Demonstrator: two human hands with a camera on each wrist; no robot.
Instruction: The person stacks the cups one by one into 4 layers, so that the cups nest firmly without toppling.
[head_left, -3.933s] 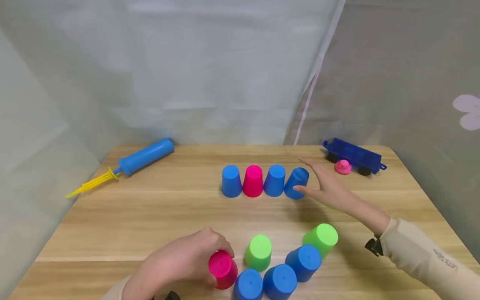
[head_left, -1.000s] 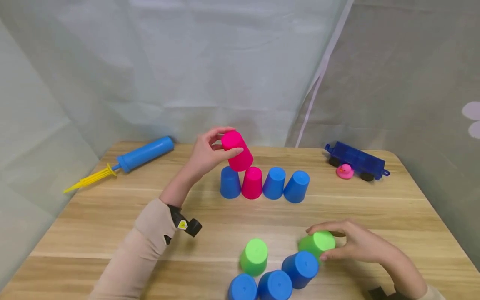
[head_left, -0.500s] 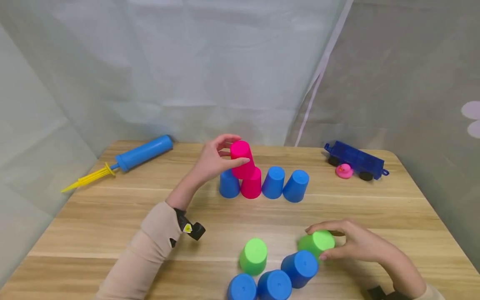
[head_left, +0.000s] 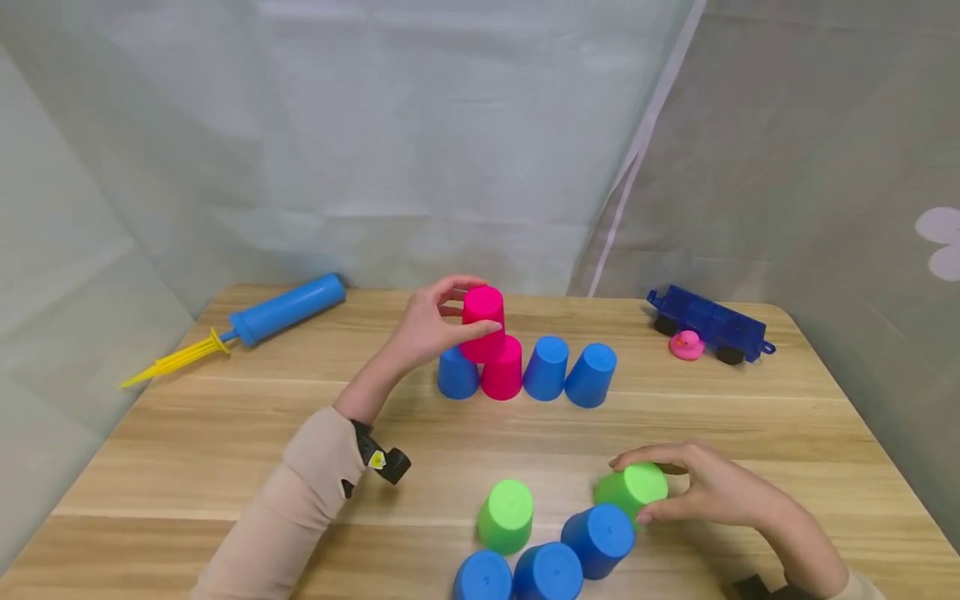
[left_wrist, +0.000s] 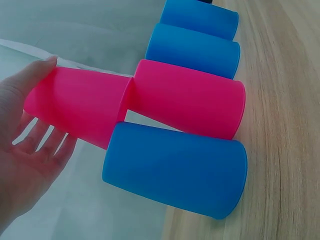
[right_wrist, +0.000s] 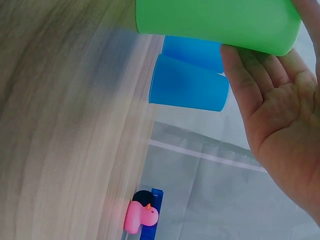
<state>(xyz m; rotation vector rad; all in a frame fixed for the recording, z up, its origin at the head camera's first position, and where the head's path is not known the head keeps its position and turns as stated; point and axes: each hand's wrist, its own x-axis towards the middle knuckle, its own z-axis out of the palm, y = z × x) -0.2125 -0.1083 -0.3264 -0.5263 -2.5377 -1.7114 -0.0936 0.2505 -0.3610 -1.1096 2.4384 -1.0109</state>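
Note:
My left hand (head_left: pixel 427 329) holds an upside-down pink cup (head_left: pixel 486 305) between thumb and fingers. In the left wrist view its rim meets the bases of a blue cup (left_wrist: pixel 175 170) and a second pink cup (left_wrist: pixel 190 97), straddling the two. These stand in a row with two more blue cups (head_left: pixel 546 369) on the right. Nearer me, my right hand (head_left: pixel 716 492) grips an upside-down green cup (head_left: pixel 636 487), thumb on the near side and fingers on the far side. Another green cup (head_left: pixel 506 517) and several blue cups (head_left: pixel 600 537) stand to its left, all inverted.
A blue and yellow hand pump (head_left: pixel 288 310) lies at the back left of the wooden table (head_left: pixel 225 467). At the back right are a dark blue toy wagon (head_left: pixel 708 321) and a pink toy duck (head_left: pixel 686 345). A grey curtain (head_left: pixel 420 150) hangs behind.
My left hand has carried the pink cup from the near group to the back row, lowering and straightening it. My right hand has left the back row and taken hold of the green cup.

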